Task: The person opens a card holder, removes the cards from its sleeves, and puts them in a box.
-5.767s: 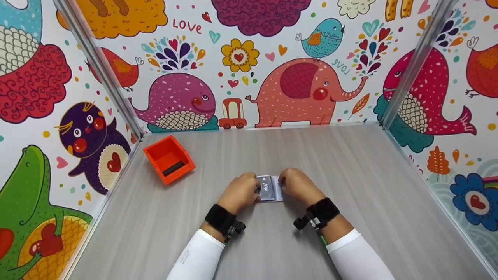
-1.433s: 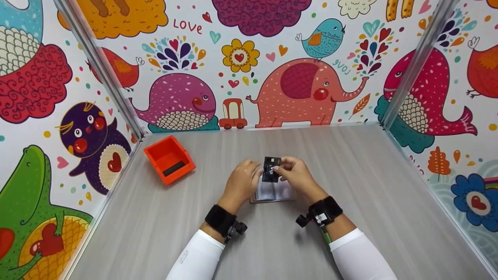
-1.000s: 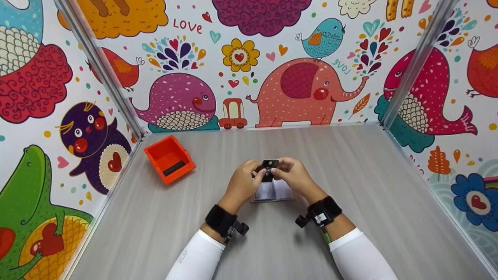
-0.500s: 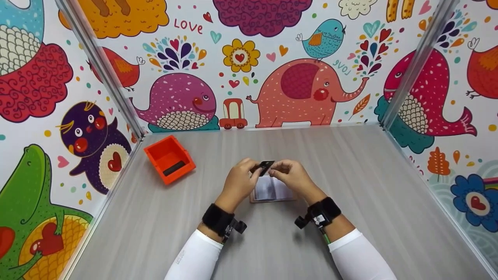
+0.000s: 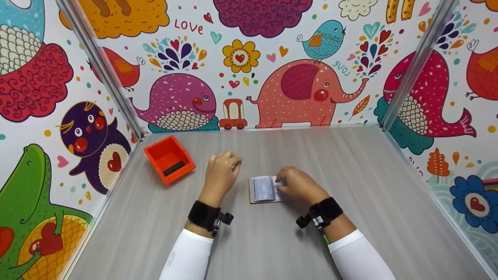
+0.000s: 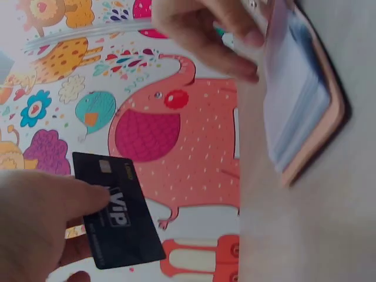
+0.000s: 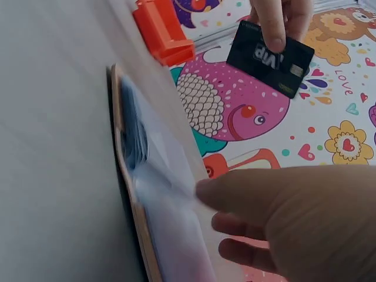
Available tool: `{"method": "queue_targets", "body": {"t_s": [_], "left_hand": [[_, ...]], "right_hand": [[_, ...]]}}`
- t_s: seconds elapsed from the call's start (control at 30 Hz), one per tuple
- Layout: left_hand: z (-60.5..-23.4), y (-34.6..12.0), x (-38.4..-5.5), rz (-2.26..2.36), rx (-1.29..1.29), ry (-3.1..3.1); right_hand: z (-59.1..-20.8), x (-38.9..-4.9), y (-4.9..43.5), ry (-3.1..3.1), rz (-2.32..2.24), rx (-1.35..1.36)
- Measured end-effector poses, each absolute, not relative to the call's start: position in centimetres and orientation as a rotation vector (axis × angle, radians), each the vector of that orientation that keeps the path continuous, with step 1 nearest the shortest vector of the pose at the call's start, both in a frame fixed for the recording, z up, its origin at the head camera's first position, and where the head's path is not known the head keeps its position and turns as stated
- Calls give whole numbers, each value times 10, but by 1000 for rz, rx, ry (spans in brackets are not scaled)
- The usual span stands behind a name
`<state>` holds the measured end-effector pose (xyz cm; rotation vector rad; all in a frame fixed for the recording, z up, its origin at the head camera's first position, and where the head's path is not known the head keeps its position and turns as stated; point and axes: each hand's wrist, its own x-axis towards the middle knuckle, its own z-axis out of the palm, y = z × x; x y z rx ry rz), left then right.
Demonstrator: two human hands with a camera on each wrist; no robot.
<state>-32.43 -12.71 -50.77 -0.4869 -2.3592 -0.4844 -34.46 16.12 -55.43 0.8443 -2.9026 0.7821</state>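
My left hand (image 5: 221,175) pinches a black bank card (image 6: 120,214) marked "Vip", thumb on its face, above the table left of the card holder. The card appears nearly edge-on in the head view; the right wrist view shows its printed face. A small card holder (image 5: 264,189) with clear plastic sleeves and a tan cover lies spread out on the table. Over its right half is my right hand (image 5: 301,186), thumb tip close to a sleeve (image 7: 167,182). Its fingers are bent but apart in the left wrist view; whether they touch the sleeve is unclear.
An orange-red bin (image 5: 169,159) with a dark strip inside stands at the back left of the grey table (image 5: 330,155). Cartoon-printed walls (image 5: 249,93) enclose the back and both sides. Metal corner posts (image 5: 416,62) rise at the back corners.
The card left the holder in my right hand, then passed to my left hand. My left hand has since moved left with it, while my right hand has lowered onto the holder.
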Motion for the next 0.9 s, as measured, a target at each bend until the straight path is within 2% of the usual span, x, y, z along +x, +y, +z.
{"method": "queue_targets", "body": {"t_s": [0.3, 0.9], "left_hand": [[-504, -164, -332, -386, -336, -2378], [-509, -243, -337, -369, 124, -2535]], "right_hand": [[-557, -344, 165, -2938, 556, 927], [-556, -343, 167, -2939, 562, 953]]}}
